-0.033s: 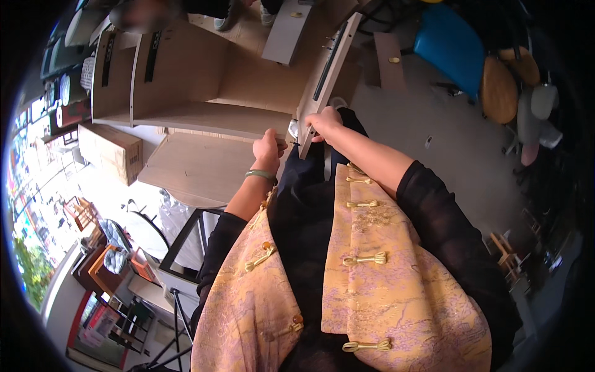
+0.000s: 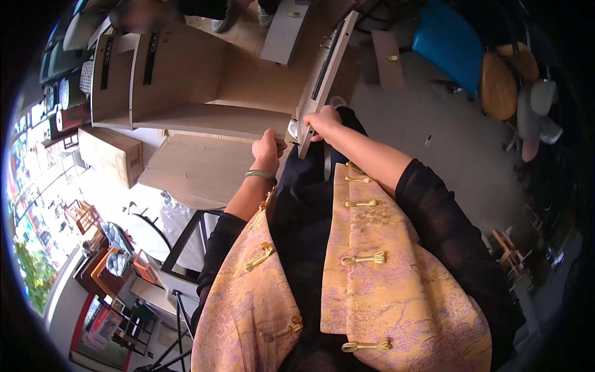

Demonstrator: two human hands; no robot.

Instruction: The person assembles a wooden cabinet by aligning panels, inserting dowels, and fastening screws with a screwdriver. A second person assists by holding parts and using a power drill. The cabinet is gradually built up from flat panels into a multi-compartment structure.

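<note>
Right now, L hand [image 2: 266, 150] is curled at the cabinet's [image 2: 186, 116] near corner, can't tell if gripping; R hand [image 2: 323, 121] grasps the panel [image 2: 331, 75], near end just beside that corner, w/ black rail [image 2: 328, 61] facing the cabinet. Prob. lining-up step; next move prob. needs steady R grip & matched edges. Beyond: loose board [image 2: 284, 34], co-worker's shoes [image 2: 221, 23].

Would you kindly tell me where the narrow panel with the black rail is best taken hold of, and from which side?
The narrow panel is probably best pinched by its near end, from the right, as the right hand does: it looks slim there, while the black rail lies farther along and small pins jut leftward.
</note>
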